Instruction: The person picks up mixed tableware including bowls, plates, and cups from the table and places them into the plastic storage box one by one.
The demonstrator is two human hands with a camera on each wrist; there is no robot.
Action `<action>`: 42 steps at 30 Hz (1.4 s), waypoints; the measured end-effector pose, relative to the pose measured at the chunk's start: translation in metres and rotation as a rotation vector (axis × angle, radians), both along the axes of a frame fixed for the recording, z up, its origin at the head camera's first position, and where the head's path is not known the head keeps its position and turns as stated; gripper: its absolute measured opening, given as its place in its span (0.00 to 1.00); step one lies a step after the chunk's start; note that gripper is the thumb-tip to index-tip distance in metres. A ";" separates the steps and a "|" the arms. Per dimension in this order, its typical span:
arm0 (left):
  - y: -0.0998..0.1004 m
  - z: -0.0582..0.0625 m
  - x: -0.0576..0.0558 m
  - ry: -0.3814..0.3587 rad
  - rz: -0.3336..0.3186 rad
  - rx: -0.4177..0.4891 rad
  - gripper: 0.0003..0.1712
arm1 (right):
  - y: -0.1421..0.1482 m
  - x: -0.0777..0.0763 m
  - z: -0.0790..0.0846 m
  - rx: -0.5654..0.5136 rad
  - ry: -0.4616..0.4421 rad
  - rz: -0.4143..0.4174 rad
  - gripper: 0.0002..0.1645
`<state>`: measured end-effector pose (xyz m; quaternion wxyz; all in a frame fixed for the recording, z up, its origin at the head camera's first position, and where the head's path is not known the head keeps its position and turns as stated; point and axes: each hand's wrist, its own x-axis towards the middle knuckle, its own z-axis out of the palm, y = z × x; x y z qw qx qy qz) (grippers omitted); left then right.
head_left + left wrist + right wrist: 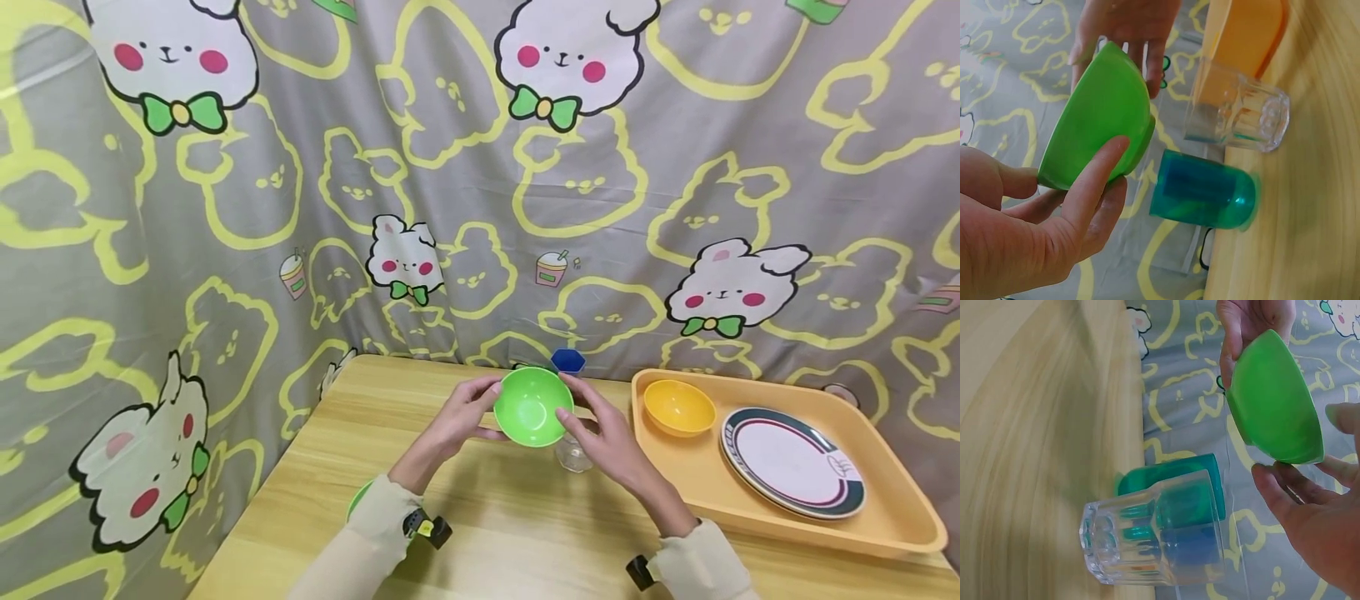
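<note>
A small green bowl [534,408] is held up above the table, its hollow facing the head camera. My left hand [465,408] pinches its left side, thumb at the rim and fingers along the outside [1035,219]. On the other side is my right hand [606,433], fingertips at the bowl's outer wall. Its thumb stands off the rim in the right wrist view, with the fingers fairly straight [1316,512]. Beneath the bowl stands a clear faceted glass [1154,531], beside a teal tumbler [1204,190] with dark blue showing through it.
An orange tray [750,521] at the right holds a yellow-orange bowl [679,408] and stacked plates with patterned rims [795,462]. Green edges of another bowl [358,498] show beside the left sleeve. A patterned curtain [465,183] hangs behind the wooden table [510,542].
</note>
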<state>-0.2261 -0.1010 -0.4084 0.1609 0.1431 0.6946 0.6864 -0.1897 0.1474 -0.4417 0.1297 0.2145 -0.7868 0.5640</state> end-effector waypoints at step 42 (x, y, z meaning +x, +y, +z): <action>-0.004 0.002 0.005 0.033 -0.196 -0.052 0.24 | 0.009 0.004 0.017 -0.148 -0.281 -0.005 0.23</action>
